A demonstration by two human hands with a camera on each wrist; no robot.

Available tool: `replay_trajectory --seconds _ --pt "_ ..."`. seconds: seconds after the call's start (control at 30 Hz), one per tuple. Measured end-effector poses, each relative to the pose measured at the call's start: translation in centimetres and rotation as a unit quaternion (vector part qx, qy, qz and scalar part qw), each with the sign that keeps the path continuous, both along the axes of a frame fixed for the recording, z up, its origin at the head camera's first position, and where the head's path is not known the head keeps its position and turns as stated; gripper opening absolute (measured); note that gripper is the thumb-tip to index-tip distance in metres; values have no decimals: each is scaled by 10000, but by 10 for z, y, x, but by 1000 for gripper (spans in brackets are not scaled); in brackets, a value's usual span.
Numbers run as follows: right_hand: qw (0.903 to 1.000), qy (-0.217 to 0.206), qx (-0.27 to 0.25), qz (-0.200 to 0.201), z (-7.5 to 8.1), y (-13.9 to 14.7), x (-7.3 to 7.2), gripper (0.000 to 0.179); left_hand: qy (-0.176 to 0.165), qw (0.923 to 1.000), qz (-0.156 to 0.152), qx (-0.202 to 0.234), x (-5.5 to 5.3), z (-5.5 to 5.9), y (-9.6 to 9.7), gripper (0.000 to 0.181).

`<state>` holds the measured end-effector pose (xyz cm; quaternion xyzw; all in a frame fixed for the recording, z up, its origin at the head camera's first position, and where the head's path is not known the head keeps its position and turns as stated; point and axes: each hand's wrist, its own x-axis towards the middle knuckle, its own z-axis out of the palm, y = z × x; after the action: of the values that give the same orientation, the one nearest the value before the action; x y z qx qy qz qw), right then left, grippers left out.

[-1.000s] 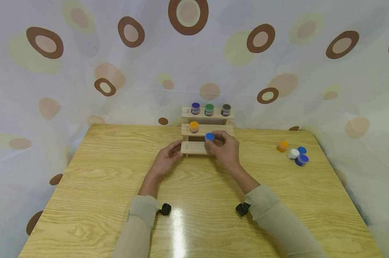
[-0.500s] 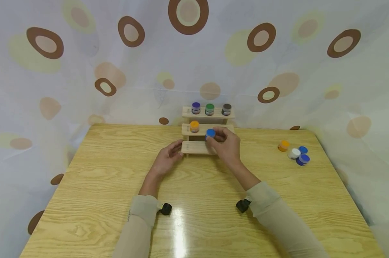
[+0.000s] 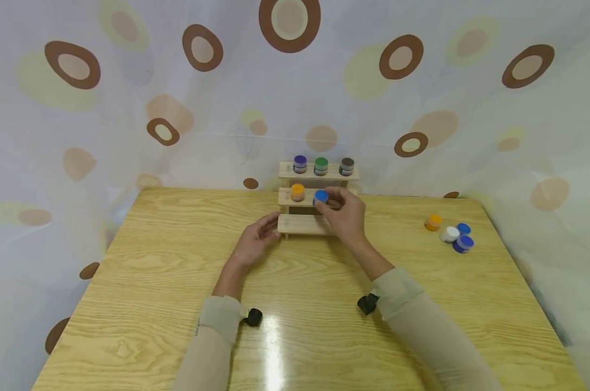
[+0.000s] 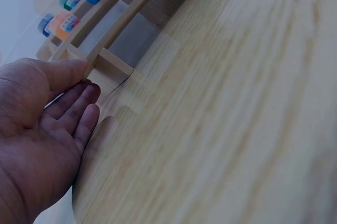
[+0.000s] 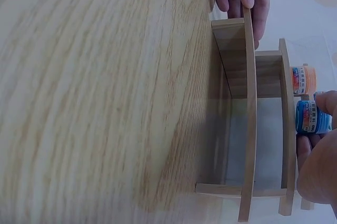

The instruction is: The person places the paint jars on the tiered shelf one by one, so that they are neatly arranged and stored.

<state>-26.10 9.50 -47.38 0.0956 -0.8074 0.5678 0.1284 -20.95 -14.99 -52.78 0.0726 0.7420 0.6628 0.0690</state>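
Observation:
In the head view, my right hand [image 3: 346, 214] pinches a blue-lidded paint jar [image 3: 320, 197] between thumb and fingers at the middle shelf of a three-tier wooden stand [image 3: 305, 224]. The right wrist view shows this blue jar [image 5: 310, 117] upright, close beside an orange paint jar [image 5: 304, 80] on that shelf; whether its base bears on the wood is hard to tell. At the stand's left end, my left hand [image 3: 253, 241] holds the lowest shelf, thumb at its front corner. Purple [image 3: 300, 164], green [image 3: 321, 166] and dark brown [image 3: 346, 166] jars line the top shelf.
To the right on the wooden table [image 3: 177, 326] stand an orange jar [image 3: 433, 222], a white jar [image 3: 450, 234], a blue jar [image 3: 464, 229] and a dark blue jar [image 3: 463, 244]. A patterned curtain [image 3: 226, 108] hangs right behind the stand.
My right hand has carried the blue jar up and back, from above the lowest shelf to the middle shelf. The left hand stays at the stand's end.

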Motion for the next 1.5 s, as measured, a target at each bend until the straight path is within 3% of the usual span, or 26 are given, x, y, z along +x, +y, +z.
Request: replay_trajectory --seconds 0.7,0.97,1.17,1.3,1.5 --pt "9996 -98 -263 -80 0 3 -13 39 -24 10000 -33 -50 -1 1 6 56" --pt "9993 -42 -378 -27 -3 12 -10 43 -7 10000 -68 -43 -1 0 7 56" --pt "9985 -29 -527 -123 6 20 -2 37 -10 10000 -50 -47 -2 -2 5 57" --pt "9977 -11 -633 -239 -3 28 -4 35 -30 10000 -17 -81 -1 -2 3 57" --pt "9970 86 -719 -273 -6 36 3 34 5 9999 -18 -136 -2 -3 0 57"
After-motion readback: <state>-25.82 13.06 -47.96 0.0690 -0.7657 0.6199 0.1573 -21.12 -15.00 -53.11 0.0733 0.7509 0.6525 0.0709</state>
